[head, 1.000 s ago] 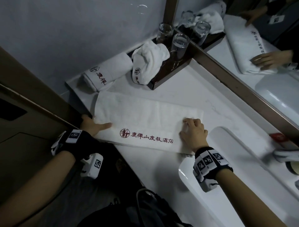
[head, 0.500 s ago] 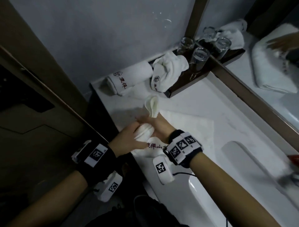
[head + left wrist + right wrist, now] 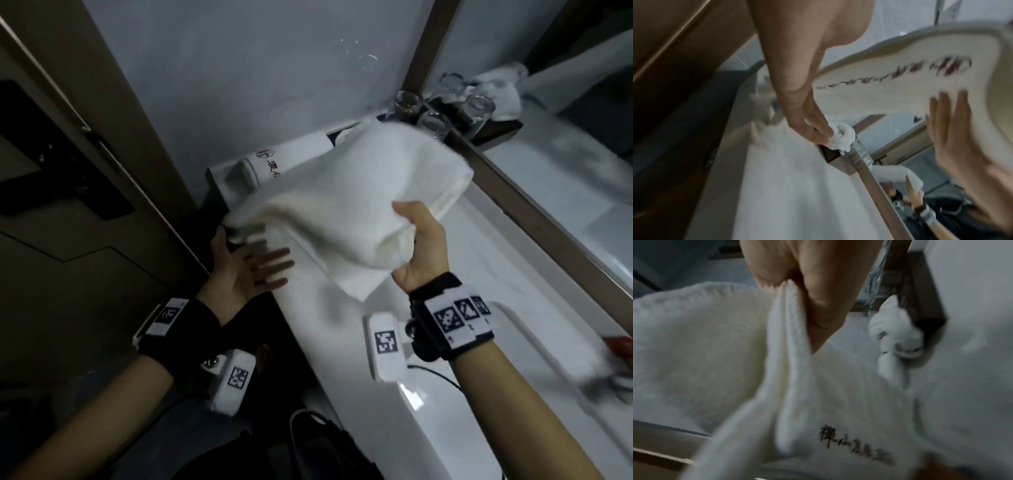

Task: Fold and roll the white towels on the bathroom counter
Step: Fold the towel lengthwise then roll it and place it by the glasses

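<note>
Couple of clear drinking glasses upright on a dark wooden tray at the back, right against the wood-framed mirror. Grey wall behind. Brown door with a dark handle plate off to the left. Black bag down on the floor. Something red at the far right edge, too blurry to tell.

Bare counter lies open below the lifted towel; a rolled towel and glasses crowd the back.
</note>
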Motion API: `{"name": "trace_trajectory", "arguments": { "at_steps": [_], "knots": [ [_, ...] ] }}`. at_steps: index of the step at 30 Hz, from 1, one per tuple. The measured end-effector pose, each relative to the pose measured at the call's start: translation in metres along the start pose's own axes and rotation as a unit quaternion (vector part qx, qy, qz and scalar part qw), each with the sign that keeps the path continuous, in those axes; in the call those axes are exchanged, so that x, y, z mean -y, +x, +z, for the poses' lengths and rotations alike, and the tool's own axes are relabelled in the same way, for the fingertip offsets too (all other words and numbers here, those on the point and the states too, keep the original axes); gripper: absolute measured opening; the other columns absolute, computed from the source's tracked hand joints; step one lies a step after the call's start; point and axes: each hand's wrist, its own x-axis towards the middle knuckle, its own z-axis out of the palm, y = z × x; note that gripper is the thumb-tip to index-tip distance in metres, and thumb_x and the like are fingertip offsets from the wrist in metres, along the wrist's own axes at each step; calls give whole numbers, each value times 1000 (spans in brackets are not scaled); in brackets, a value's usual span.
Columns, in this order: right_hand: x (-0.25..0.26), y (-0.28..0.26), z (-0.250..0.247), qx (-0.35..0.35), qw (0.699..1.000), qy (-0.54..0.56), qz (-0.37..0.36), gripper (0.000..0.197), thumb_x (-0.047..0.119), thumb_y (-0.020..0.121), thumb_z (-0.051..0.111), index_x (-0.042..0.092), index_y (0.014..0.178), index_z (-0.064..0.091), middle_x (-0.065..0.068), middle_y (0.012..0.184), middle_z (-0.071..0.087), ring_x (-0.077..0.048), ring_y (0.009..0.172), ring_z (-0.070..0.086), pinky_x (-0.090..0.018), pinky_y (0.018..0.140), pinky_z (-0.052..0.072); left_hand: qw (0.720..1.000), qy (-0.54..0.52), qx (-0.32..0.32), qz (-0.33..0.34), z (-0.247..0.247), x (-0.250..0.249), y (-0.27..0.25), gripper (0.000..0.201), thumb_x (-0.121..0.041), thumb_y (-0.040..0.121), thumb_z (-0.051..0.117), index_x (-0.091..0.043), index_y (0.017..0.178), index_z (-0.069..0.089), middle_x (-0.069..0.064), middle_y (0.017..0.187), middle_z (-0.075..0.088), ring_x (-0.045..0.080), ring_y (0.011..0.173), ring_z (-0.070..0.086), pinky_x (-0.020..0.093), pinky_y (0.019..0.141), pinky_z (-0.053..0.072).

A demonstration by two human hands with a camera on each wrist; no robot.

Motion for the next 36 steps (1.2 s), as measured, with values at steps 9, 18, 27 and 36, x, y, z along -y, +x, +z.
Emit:
{"name": "trace_trajectory", "arguments": {
  "at_steps": [9,18,27,36],
  "knots": [
    [-54,-78,-129,-200,938,-236,156,33,-1,82,61,-3,114,57,-17,101,67,-29,88,68,-33,63,57,990,84,-64,88,6,68,29,60,7,77,62,-13,130,42,17,131,53,34,117,54,47,100,44],
    [-85,-104,-145,-141,931,-211,262,14,-2,78,69,-5,92,67,-17,91,73,-28,86,71,-29,65,58,895,375,35,241,29,37,59,85,15,75,53,-19,144,18,-2,142,38,15,125,41,28,101,37],
    [-91,-108,-141,-208,918,-193,278,55,39,67,79,-6,94,64,-8,66,65,-24,75,70,-33,70,59,658,706,-47,260,2,93,-10,62,-1,76,56,-1,134,35,23,139,28,38,126,33,38,107,29],
    [-75,-111,-139,-203,921,-279,180,16,8,82,68,5,82,52,-11,76,60,-22,58,68,-24,57,58,495,822,134,247,17,180,-49,92,-50,71,58,-30,145,8,-2,156,-4,20,144,-8,52,112,-9]
  ]
}}
